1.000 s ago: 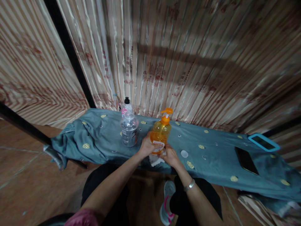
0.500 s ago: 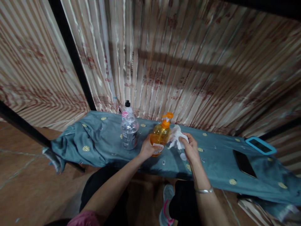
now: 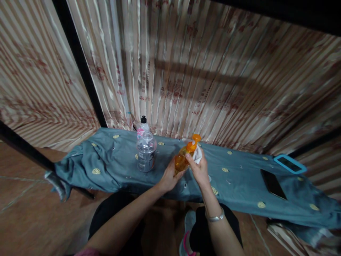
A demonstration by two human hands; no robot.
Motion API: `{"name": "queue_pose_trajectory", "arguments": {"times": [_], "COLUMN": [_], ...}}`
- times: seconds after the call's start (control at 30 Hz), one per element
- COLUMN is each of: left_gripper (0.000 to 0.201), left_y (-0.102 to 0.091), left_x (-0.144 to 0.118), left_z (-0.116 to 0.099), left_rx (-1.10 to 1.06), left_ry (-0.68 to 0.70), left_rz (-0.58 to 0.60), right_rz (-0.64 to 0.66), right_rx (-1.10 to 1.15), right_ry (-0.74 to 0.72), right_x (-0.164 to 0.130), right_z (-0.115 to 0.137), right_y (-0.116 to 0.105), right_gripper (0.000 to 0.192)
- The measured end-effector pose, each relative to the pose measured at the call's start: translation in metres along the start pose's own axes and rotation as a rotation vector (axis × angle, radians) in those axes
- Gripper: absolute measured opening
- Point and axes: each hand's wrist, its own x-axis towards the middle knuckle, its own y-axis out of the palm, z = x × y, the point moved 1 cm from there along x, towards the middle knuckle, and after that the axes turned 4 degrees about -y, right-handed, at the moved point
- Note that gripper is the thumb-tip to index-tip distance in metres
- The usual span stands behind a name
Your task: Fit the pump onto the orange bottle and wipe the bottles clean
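Note:
An orange pump bottle (image 3: 183,157) is tilted to the right above a blue-grey cloth (image 3: 112,160) spread over a low surface. My left hand (image 3: 169,176) grips the bottle's lower part. My right hand (image 3: 199,168) holds a crumpled white tissue (image 3: 197,153) pressed against the bottle's neck, just under the orange pump head. A silver bracelet sits on my right wrist.
A clear plastic bottle (image 3: 146,151) and a smaller black-capped bottle (image 3: 143,125) stand left of my hands. A dark phone (image 3: 272,183) and a blue-framed device (image 3: 289,163) lie at the right. Striped curtains hang behind. My knees and a shoe (image 3: 187,231) are below.
My right hand lifted the white tissue from the cloth up to the bottle's neck. The left hand tipped the bottle from upright to leaning right.

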Motion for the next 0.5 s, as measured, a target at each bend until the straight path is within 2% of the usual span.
{"name": "queue_pose_trajectory", "arguments": {"times": [0.07, 0.2, 0.33, 0.4, 0.5], "left_gripper": [0.07, 0.088, 0.077, 0.072, 0.083], "left_y": [-0.005, -0.014, -0.014, -0.011, -0.003], "left_x": [0.002, 0.011, 0.017, 0.018, 0.016], "left_z": [-0.002, -0.001, 0.004, 0.006, 0.006], "left_rx": [0.103, 0.222, 0.293, 0.27, 0.208], "left_ry": [0.049, 0.107, 0.129, 0.154, 0.229], "left_rz": [0.065, 0.064, 0.055, 0.045, 0.04], "right_rz": [-0.026, -0.061, -0.027, 0.011, 0.013], "right_rx": [-0.013, -0.137, -0.352, -0.379, -0.293], "right_ry": [0.02, 0.013, -0.085, -0.105, -0.103], "right_x": [-0.003, -0.023, -0.05, -0.059, -0.06], "right_z": [0.001, 0.005, 0.012, 0.015, 0.018], "right_y": [-0.003, 0.003, 0.014, 0.016, 0.012], "right_gripper": [0.056, 0.067, 0.086, 0.085, 0.068]}}
